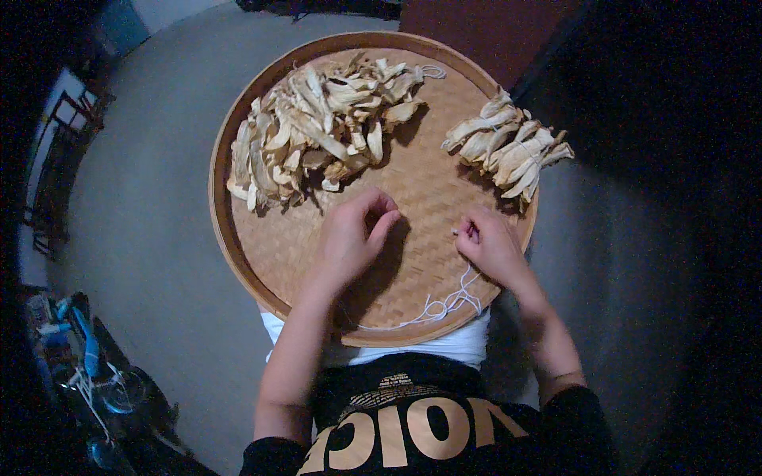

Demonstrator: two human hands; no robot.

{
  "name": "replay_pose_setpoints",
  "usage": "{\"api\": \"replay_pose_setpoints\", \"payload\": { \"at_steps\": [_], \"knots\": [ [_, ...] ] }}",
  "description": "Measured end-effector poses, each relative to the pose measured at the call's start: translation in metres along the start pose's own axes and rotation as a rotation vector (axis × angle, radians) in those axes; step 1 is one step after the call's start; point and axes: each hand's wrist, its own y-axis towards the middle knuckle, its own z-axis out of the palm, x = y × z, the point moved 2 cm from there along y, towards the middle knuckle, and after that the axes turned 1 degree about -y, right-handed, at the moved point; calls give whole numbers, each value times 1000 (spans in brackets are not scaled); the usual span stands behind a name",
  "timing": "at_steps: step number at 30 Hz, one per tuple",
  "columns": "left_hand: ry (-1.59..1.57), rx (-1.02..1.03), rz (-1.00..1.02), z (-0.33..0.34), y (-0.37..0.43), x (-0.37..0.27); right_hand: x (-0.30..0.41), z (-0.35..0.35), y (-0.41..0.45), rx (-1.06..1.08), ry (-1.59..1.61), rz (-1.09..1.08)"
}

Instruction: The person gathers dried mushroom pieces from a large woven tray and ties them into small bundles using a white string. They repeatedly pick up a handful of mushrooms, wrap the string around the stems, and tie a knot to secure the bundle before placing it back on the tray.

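A round woven bamboo tray (428, 190) rests on my lap. Pale dried strips (321, 113), perhaps dried mushroom or vegetable, are heaped at its upper left. Bundles of similar strips (506, 146), bound with string, lie across the right rim. My left hand (366, 229) is over the middle of the tray, thumb and forefinger close together; whether it pinches something thin is unclear. My right hand (485, 241), just below the bundles, is closed on white string, a bit of which shows at the fingertips. Loose white string (446, 306) lies tangled near the tray's lower edge.
The tray's raised rim (221, 202) surrounds the strips. A loop of pale cord (433, 72) lies by the heap's right end. A blue and silver wheeled object, possibly a small bicycle (89, 357), stands on the floor at lower left. A reddish-brown surface (470, 35) is beyond the tray.
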Motion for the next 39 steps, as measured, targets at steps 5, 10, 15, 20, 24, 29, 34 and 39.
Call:
{"api": "replay_pose_setpoints", "payload": {
  "at_steps": [5, 10, 15, 20, 24, 29, 34, 39],
  "knots": [
    [-252, 237, 5, 15, -7, -31, 17, -26, 8, 216, 1076, 239],
    [-766, 583, -161, 37, -34, -41, 48, -37, 21, 243, 1432, -7],
    [-1010, 671, -243, 8, -45, -27, 26, -60, 18, -79, 1746, 12],
    [-759, 239, -288, -50, -59, -7, -12, -52, 8, -219, 1765, 122],
    [-520, 9, -376, -86, -58, 5, -16, -38, 9, -345, 1545, 231],
    [251, -79, -333, -92, -53, 35, -19, -8, 16, -369, 1149, 219],
    [735, 29, -449, -72, -48, 24, -13, -5, 15, -417, 685, 178],
    [853, 40, -321, -75, -59, 14, -5, -12, 11, -373, 476, 213]
  ]
}}
